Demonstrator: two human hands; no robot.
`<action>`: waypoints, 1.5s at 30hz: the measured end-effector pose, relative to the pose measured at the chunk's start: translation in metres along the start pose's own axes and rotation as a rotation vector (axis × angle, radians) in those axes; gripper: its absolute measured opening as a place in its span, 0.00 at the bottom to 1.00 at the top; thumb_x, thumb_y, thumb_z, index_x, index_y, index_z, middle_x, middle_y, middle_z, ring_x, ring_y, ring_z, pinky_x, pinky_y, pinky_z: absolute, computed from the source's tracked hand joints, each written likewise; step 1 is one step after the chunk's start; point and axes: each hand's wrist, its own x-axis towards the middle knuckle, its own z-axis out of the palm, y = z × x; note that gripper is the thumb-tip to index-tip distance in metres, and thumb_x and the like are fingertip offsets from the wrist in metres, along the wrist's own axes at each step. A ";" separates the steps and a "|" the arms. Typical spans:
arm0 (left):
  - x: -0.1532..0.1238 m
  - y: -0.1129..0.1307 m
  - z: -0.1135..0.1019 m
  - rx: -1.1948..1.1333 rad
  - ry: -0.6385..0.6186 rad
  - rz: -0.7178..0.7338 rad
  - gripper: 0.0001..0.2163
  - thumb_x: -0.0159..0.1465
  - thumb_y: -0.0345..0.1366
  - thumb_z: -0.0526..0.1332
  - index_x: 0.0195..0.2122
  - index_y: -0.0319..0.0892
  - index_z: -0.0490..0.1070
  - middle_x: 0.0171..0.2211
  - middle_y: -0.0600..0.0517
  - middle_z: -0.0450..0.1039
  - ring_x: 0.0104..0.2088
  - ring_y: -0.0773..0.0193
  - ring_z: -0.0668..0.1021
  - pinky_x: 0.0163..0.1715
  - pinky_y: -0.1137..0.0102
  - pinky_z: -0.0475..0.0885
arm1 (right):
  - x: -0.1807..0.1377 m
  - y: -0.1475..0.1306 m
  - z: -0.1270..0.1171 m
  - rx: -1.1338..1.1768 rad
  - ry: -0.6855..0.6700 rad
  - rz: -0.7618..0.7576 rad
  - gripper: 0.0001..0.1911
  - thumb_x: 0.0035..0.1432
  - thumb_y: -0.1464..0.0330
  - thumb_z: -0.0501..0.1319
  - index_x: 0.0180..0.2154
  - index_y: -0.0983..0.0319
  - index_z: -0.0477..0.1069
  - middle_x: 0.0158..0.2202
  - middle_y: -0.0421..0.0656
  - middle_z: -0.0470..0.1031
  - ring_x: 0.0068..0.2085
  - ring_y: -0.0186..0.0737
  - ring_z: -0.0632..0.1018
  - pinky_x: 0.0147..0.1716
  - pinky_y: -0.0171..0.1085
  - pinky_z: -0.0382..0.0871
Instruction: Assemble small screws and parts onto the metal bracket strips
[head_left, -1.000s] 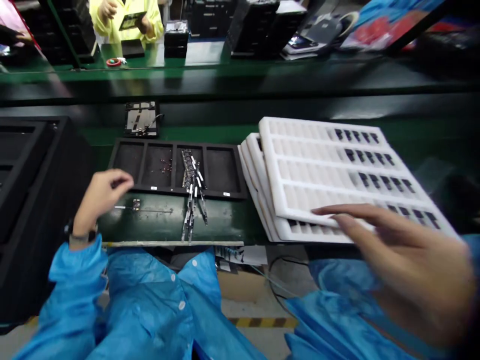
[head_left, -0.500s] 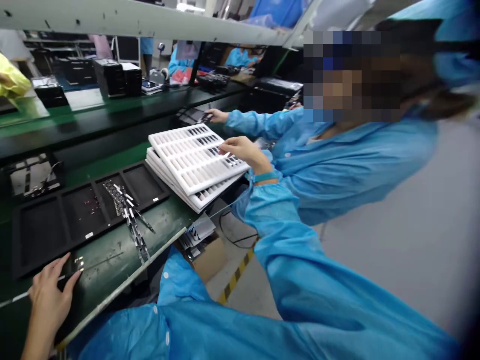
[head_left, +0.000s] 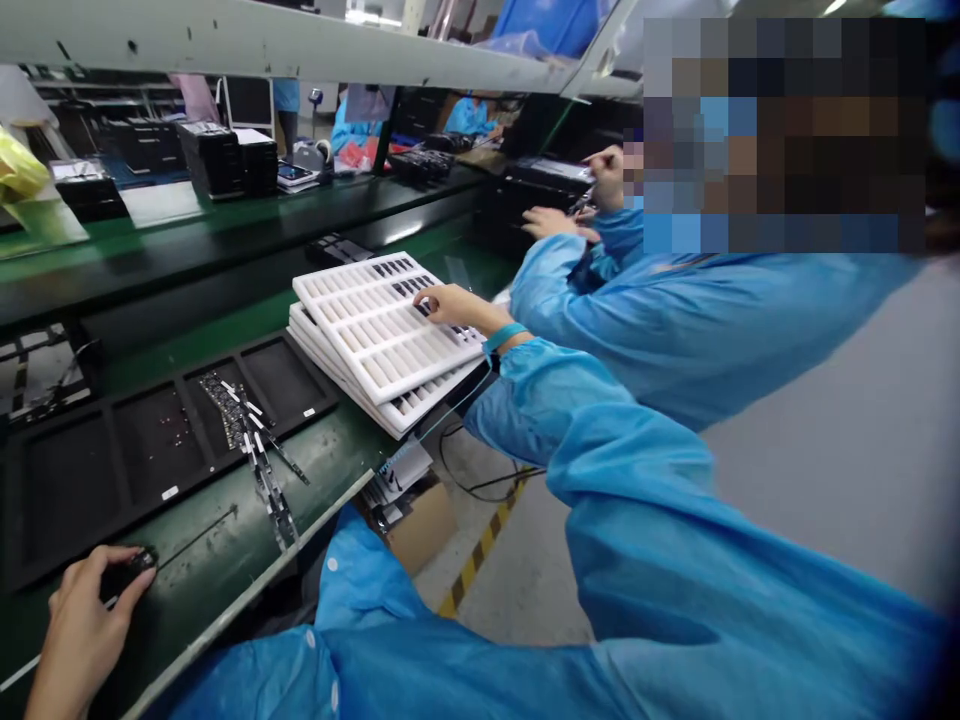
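Note:
My right hand [head_left: 454,304] rests with its fingertips on the top white foam tray [head_left: 352,320] of a small stack, over slots that hold small dark parts. My left hand [head_left: 82,625] sits at the lower left on the green bench, fingers curled over a small dark component [head_left: 139,560] with a thin lead; whether it grips the part is unclear. Between the hands lies a black compartment tray [head_left: 285,375] with a pile of narrow flex strips [head_left: 259,460] spilling onto the bench.
A co-worker in a blue coat [head_left: 675,320] sits close on my right, both hands at a black fixture [head_left: 547,180]. A green conveyor [head_left: 225,225] runs behind the trays, with black boxes [head_left: 225,155] beyond. A cardboard box [head_left: 416,520] sits under the bench edge.
The view swung right from the bench to the co-worker. My right hand slid slightly left on the foam tray. My left hand curled over the small component.

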 end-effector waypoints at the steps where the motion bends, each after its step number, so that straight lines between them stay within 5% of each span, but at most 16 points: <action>1: 0.000 -0.001 0.000 -0.034 -0.010 -0.019 0.18 0.53 0.55 0.63 0.37 0.48 0.76 0.44 0.39 0.81 0.53 0.34 0.78 0.58 0.41 0.70 | -0.002 0.003 0.000 0.029 0.032 -0.014 0.23 0.48 0.79 0.68 0.48 0.64 0.82 0.35 0.43 0.81 0.35 0.40 0.77 0.38 0.36 0.69; 4: -0.002 -0.003 0.001 -0.094 0.005 -0.061 0.20 0.49 0.56 0.65 0.36 0.49 0.75 0.44 0.41 0.81 0.50 0.35 0.80 0.57 0.42 0.71 | -0.010 0.012 -0.006 0.256 0.167 0.003 0.17 0.44 0.73 0.75 0.40 0.63 0.81 0.38 0.45 0.83 0.39 0.45 0.80 0.43 0.41 0.74; 8: -0.008 -0.005 0.007 -0.115 0.056 -0.092 0.19 0.50 0.57 0.64 0.35 0.50 0.75 0.45 0.42 0.81 0.51 0.35 0.80 0.60 0.42 0.70 | -0.022 0.009 -0.011 0.819 0.337 0.081 0.22 0.40 0.66 0.80 0.36 0.61 0.76 0.37 0.46 0.84 0.42 0.49 0.84 0.48 0.47 0.80; 12: -0.013 -0.002 0.015 -0.137 0.165 -0.062 0.18 0.52 0.56 0.63 0.35 0.49 0.75 0.45 0.42 0.81 0.53 0.35 0.80 0.64 0.41 0.68 | -0.034 -0.022 -0.011 1.297 0.494 0.016 0.25 0.43 0.61 0.80 0.39 0.58 0.72 0.46 0.46 0.85 0.52 0.50 0.85 0.54 0.48 0.81; 16: -0.019 0.001 0.016 -0.148 0.192 -0.059 0.17 0.55 0.54 0.63 0.38 0.49 0.77 0.46 0.43 0.82 0.53 0.37 0.80 0.65 0.41 0.68 | -0.051 -0.073 -0.012 1.487 0.556 -0.165 0.26 0.48 0.57 0.78 0.45 0.54 0.70 0.52 0.44 0.83 0.61 0.48 0.80 0.55 0.44 0.80; 19: -0.024 0.005 0.011 -0.194 0.158 -0.104 0.19 0.58 0.55 0.64 0.43 0.49 0.77 0.47 0.45 0.82 0.53 0.39 0.81 0.62 0.43 0.72 | -0.063 -0.123 -0.013 1.547 0.440 -0.238 0.29 0.51 0.55 0.77 0.51 0.51 0.70 0.48 0.41 0.83 0.57 0.46 0.80 0.48 0.42 0.80; 22: -0.026 0.010 0.008 -0.258 0.156 -0.079 0.20 0.59 0.55 0.65 0.49 0.52 0.78 0.45 0.50 0.83 0.52 0.41 0.82 0.61 0.45 0.73 | -0.068 -0.183 -0.002 1.621 0.224 -0.294 0.31 0.49 0.52 0.79 0.51 0.52 0.73 0.40 0.39 0.81 0.42 0.42 0.82 0.36 0.38 0.78; 25: -0.027 0.014 0.012 -0.214 0.193 0.075 0.11 0.61 0.53 0.64 0.38 0.55 0.80 0.39 0.55 0.84 0.47 0.42 0.83 0.57 0.44 0.74 | -0.067 -0.248 0.027 1.690 -0.077 -0.345 0.31 0.44 0.46 0.80 0.41 0.57 0.74 0.31 0.37 0.77 0.28 0.35 0.76 0.27 0.34 0.72; 30: -0.036 0.026 0.020 -0.083 0.244 0.203 0.11 0.65 0.44 0.60 0.33 0.49 0.81 0.37 0.48 0.84 0.44 0.45 0.83 0.50 0.51 0.75 | -0.061 -0.330 0.092 1.683 -0.567 -0.307 0.31 0.46 0.45 0.80 0.33 0.59 0.68 0.21 0.34 0.72 0.20 0.30 0.69 0.17 0.28 0.60; 35: -0.048 0.034 0.016 -0.286 0.275 0.042 0.12 0.64 0.44 0.65 0.40 0.44 0.84 0.39 0.46 0.85 0.41 0.53 0.84 0.48 0.61 0.77 | -0.047 -0.361 0.136 1.592 -0.793 -0.304 0.29 0.45 0.52 0.82 0.40 0.63 0.77 0.29 0.41 0.81 0.25 0.31 0.76 0.20 0.28 0.64; 40: -0.057 0.039 -0.001 -0.484 0.423 -0.142 0.18 0.59 0.47 0.71 0.45 0.41 0.84 0.34 0.49 0.83 0.37 0.57 0.83 0.44 0.65 0.78 | -0.047 -0.362 0.158 1.597 -0.827 -0.321 0.24 0.46 0.55 0.82 0.35 0.62 0.76 0.30 0.43 0.82 0.30 0.36 0.80 0.26 0.32 0.72; 45: -0.057 0.048 -0.016 -0.594 0.485 -0.206 0.18 0.56 0.45 0.75 0.44 0.39 0.84 0.33 0.50 0.81 0.36 0.59 0.82 0.42 0.66 0.78 | -0.055 -0.355 0.155 1.501 -0.769 -0.378 0.18 0.52 0.56 0.79 0.35 0.63 0.80 0.30 0.42 0.81 0.30 0.35 0.79 0.32 0.34 0.74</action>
